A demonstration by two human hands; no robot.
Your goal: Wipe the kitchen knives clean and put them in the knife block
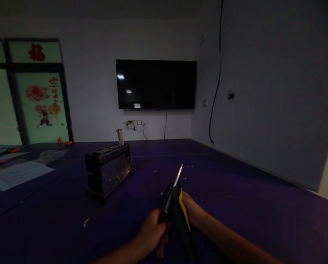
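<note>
Low in the head view, my left hand [153, 229] is closed around the black handle of a slim, long tool [177, 176]. Its narrow blade or shaft slants up and away, the pale tip catching light; I cannot tell which kind of tool it is. Just right of it, my right hand [190, 209] grips the far side of a dark object with a yellow edge [177, 216], its fingers partly hidden. The slim tool crosses in front of this object; whether they touch is unclear. Both are held above the dark blue-purple tabletop [221, 190].
A dark slotted box [116, 172] on small feet stands to the left, with a speckled handle [120, 137] sticking up from its top. Farther left lie printed papers [19, 175] and clear plastic [51, 156]. White scraps [85, 222] dot the table. A television [156, 84] hangs behind.
</note>
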